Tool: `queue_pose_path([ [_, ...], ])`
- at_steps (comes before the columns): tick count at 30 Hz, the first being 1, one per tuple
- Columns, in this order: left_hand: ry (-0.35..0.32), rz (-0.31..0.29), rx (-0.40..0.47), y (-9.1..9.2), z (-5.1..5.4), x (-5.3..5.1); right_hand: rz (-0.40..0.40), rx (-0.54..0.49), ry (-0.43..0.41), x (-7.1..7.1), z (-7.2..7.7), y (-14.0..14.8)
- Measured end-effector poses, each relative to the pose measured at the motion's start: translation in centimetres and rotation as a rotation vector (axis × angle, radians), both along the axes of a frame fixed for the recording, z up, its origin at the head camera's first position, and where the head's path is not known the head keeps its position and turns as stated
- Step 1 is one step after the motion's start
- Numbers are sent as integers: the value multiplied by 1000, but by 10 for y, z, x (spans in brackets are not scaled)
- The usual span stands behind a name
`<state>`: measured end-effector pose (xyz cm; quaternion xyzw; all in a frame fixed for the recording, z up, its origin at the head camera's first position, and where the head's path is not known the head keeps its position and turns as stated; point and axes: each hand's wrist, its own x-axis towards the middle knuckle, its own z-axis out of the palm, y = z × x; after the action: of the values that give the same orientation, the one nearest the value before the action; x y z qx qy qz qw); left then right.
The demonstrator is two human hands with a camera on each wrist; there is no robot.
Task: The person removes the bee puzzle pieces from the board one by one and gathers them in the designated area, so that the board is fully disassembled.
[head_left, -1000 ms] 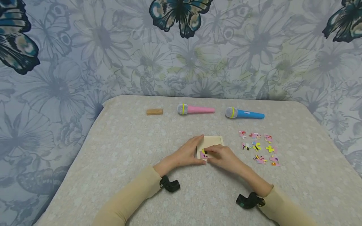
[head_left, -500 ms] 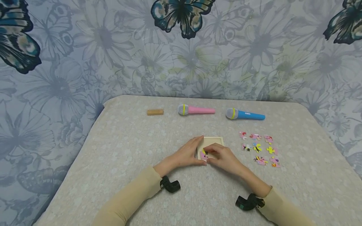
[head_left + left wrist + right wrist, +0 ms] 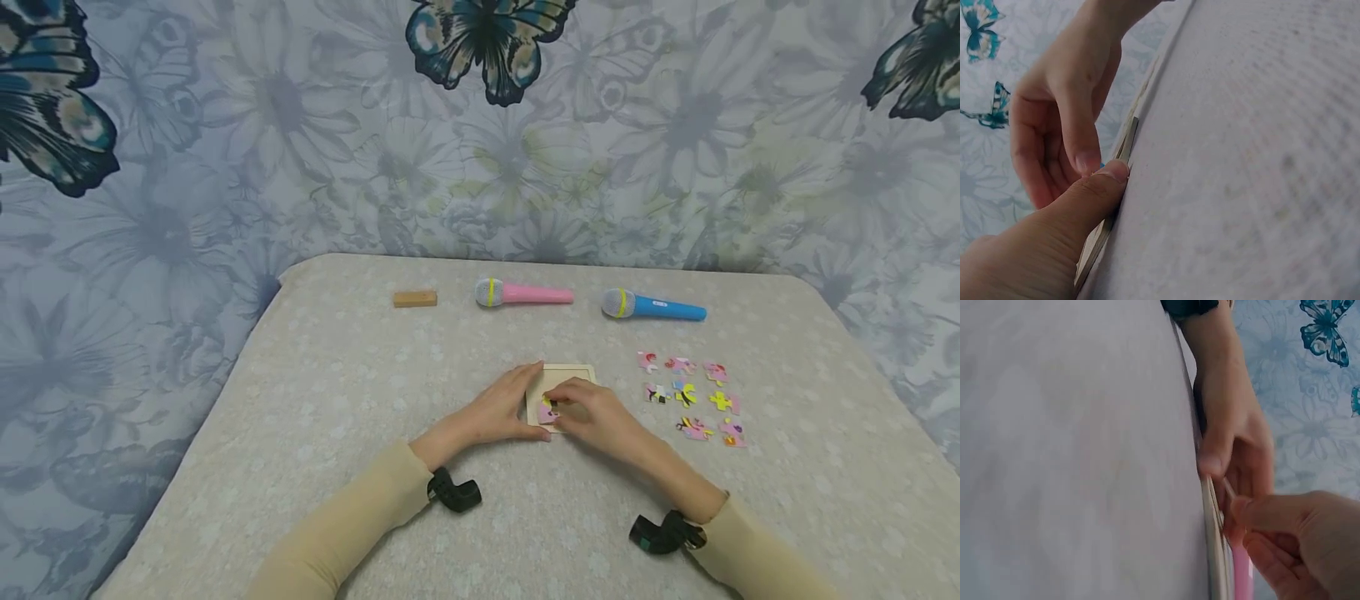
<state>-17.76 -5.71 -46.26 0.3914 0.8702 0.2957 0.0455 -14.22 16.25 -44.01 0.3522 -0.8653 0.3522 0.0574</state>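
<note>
In the head view a small square wooden tray point(image 3: 572, 372) lies on the table. My left hand point(image 3: 491, 410) grips its left side, fingers along the far part and thumb at the near edge. A pink jigsaw puzzle piece point(image 3: 548, 412) with yellow and black on it is at the tray's lower left. My right hand point(image 3: 603, 422) pinches this piece; in the right wrist view the piece point(image 3: 1229, 489) shows edge-on and tilted at the fingertips. The left thumb point(image 3: 1113, 172) presses the tray's rim in the left wrist view. Fingers partly hide the piece.
Several loose puzzle pieces point(image 3: 685, 393) lie in rough rows right of the tray. Behind stand out a wooden block point(image 3: 415, 298), a pink toy microphone point(image 3: 534, 293) and a blue toy microphone point(image 3: 667, 308), all lying near the table's far edge.
The head view has shifted slightly. Both hands stay at the tray, and the right fingertips have moved only a little around the puzzle piece.
</note>
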Motion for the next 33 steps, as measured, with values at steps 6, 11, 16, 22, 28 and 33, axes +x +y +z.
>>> queue_pose_path([
  [6, -35, 22, -28, -1, 0, 1, -149, -8, -68, 11, 11, 44],
  [11, -41, 33, -27, -5, -1, 1, -231, 22, -5, 22, 4, 80],
  [16, -41, 45, -30, -8, 0, 1, -285, 54, 31, 27, 3, 98],
  [22, -48, 52, -38, -9, 1, 2, -310, 98, 21, 29, 3, 101],
  [28, -47, 60, -40, -8, 1, 2, -325, 130, -37, 31, 3, 103],
  [33, -55, 62, -45, -9, 0, 1, -301, 156, -89, 29, 6, 107],
])
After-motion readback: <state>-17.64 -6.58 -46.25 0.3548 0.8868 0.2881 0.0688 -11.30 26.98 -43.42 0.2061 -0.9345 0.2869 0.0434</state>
